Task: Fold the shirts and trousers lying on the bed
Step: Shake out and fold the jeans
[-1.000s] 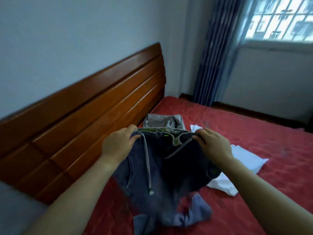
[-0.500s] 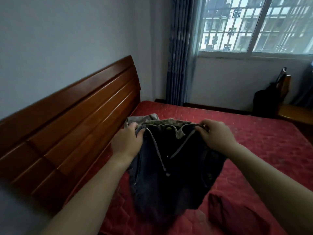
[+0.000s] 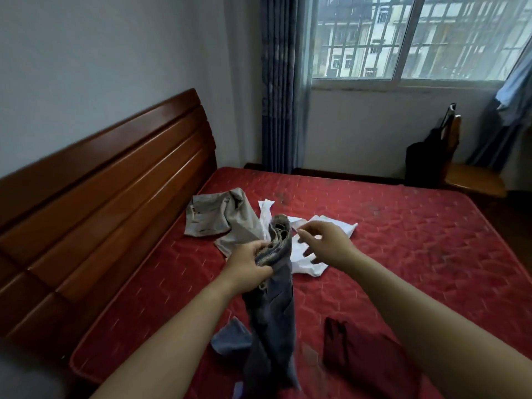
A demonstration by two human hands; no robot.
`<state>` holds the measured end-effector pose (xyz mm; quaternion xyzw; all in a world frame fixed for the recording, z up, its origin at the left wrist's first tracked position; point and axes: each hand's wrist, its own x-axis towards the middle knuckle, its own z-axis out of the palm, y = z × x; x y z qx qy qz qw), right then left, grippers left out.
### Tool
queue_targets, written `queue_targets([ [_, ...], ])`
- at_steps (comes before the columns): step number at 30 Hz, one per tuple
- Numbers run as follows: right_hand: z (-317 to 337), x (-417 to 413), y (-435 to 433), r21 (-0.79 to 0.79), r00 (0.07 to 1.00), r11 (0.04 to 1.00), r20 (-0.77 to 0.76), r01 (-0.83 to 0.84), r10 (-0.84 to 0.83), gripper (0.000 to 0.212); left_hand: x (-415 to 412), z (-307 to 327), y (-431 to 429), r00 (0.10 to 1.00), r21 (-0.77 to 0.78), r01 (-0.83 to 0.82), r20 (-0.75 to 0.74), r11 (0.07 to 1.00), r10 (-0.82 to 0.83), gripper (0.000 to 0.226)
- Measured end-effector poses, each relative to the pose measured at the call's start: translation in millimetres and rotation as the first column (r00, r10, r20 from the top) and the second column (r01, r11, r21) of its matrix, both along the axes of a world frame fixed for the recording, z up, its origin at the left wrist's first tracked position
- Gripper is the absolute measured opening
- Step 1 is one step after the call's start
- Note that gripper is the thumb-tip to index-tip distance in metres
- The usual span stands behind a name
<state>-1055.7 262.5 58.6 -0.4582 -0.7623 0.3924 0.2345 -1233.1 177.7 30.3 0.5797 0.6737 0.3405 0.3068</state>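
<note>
While the bed [image 3: 403, 254] stretches red and quilted from the headboard edge to the far side under the window, the clothes sit bunched in its headboard half, and I work through them from there. Biggest in my reach are the dark blue trousers [image 3: 273, 306], hanging in a long limp column from my grip, their hems pooling on the mattress near the edge closest to me. They feel to me like soft, fairly weighty denim: floppy, no stiffness to hold a crease on its own, but not slippery, so I judge the waistband the right place to hold, one hand at each side seam. Beyond them, toward the headboard edge, lie the grey trousers [image 3: 218, 217], crumpled, and just beside those the white shirt [image 3: 305, 254], thin and light by the look of it, likely to slide and wrinkle. A dark red garment [image 3: 362, 352] lies folded near the edge closest to me, on my right. My left hand [image 3: 247, 263] is closed, fingers and thumb pinching the gathered waistband halves together. My right hand [image 3: 325, 243] hovers just beside the waistband, fingers spread and curled, holding nothing; I would bring it down the legs to smooth them flat.
</note>
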Motion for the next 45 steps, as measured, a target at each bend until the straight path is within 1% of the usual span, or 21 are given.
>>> queue_targets([
  [1,-3.0,14.8,19.5,0.142,0.997,0.990,0.075,0.006,-0.017,0.019,5.0,5.1,13.8,0.998,-0.001,0.043,-0.036,0.999,-0.043,0.049],
  [2,-4.6,26.8,38.4,0.238,0.993,0.971,0.121,-0.023,-0.007,0.035,9.5,14.8,29.7,0.993,0.004,0.097,-0.068,0.995,-0.096,0.048],
  [4,1.8,39.9,70.6,0.343,0.990,0.931,0.104,-0.126,0.096,0.059,16.0,43.0,63.8,0.973,0.043,0.187,-0.145,0.981,-0.179,0.048],
  [7,29.6,44.2,114.5,0.523,0.967,0.815,0.099,-0.250,0.233,0.060,18.0,100.0,108.5,0.925,0.109,0.267,-0.308,0.958,-0.223,0.049],
  [9,53.9,42.8,141.1,0.582,0.967,0.777,0.072,-0.241,0.246,0.050,12.9,131.1,128.2,0.913,0.144,0.269,-0.353,0.952,-0.204,0.050],
  [11,75.8,33.3,159.5,0.624,0.964,0.749,0.024,-0.220,0.264,0.031,2.9,146.4,139.8,0.932,0.198,0.195,-0.342,0.961,-0.119,0.048],
  [13,94.1,19.6,172.2,0.669,0.964,0.720,-0.019,-0.184,0.265,0.022,-7.8,145.2,144.8,0.959,0.313,0.035,-0.279,0.949,0.057,0.042],
  [15,115.6,7.6,182.4,0.715,0.967,0.689,-0.075,-0.118,0.243,0.023,-16.6,135.0,147.7,0.960,0.429,-0.138,-0.164,0.893,0.227,0.036],
  [17,138.2,-0.5,192.7,0.750,0.959,0.661,-0.180,-0.011,0.219,0.024,-21.6,129.1,153.1,0.954,0.525,-0.256,0.001,0.812,0.300,0.025],
  [20,154.7,-1.9,199.9,0.745,0.912,0.647,-0.365,0.164,0.189,0.031,-18.8,145.6,165.3,0.929,0.646,-0.352,0.157,0.677,0.334,0.016],
  [22,137.7,2.4,191.5,0.666,0.869,0.723,-0.454,0.185,0.196,0.041,-14.5,155.3,171.2,0.919,0.706,-0.388,0.246,0.592,0.309,0.015],
  [24,110.6,4.4,176.8,0.573,0.844,0.806,-0.498,0.150,0.197,0.058,-10.2,158.4,169.9,0.919,0.755,-0.381,0.246,0.533,0.309,0.013],
  [26,94.1,-0.4,162.7,0.547,0.848,0.819,-0.505,0.171,0.160,0.061,-11.3,160.4,163.7,0.926,0.770,-0.364,0.241,0.524,0.290,0.011],
  [29,109.8,-12.8,140.0,0.550,0.799,0.771,-0.594,0.321,0.091,0.055,-21.7,170.1,143.9,0.931,0.816,-0.354,0.264,0.457,0.250,0.034],
  [30,119.6,-16.8,130.0,0.555,0.782,0.748,-0.619,0.364,0.078,0.053,-27.7,168.1,136.1,0.940,0.823,-0.334,0.254,0.460,0.229,0.049],
  [32,129.9,-23.1,106.0,0.548,0.759,0.724,-0.649,0.418,0.053,0.051,-32.4,150.3,117.0,0.954,0.750,-0.298,0.208,0.590,0.216,0.073],
  [34,123.9,-24.1,76.2,0.550,0.767,0.715,-0.641,0.432,0.029,0.053,-31.0,124.7,93.1,0.963,0.686,-0.264,0.152,0.678,0.221,0.068],
  [36,112.2,-18.0,47.7,0.586,0.811,0.690,-0.585,0.424,-0.001,0.054,-28.6,112.7,69.9,0.968,0.717,-0.240,0.125,0.654,0.219,0.050],
  [39,112.7,-1.1,11.8,0.605,0.830,0.654,-0.554,0.455,-0.064,0.054,-23.6,124.8,32.7,0.983,0.804,-0.139,0.043,0.578,0.176,0.054],
  [43,137.3,18.4,-34.2,0.630,0.801,0.577,-0.595,0.520,-0.072,0.052,-8.1,150.2,-13.2,0.990,0.902,-0.087,0.030,0.422,0.139,0.048],
  [45,137.9,26.6,-56.8,0.633,0.810,0.580,-0.582,0.513,-0.080,0.051,-0.4,155.1,-36.6,0.990,0.908,-0.064,0.006,0.414,0.140,0.047],
])
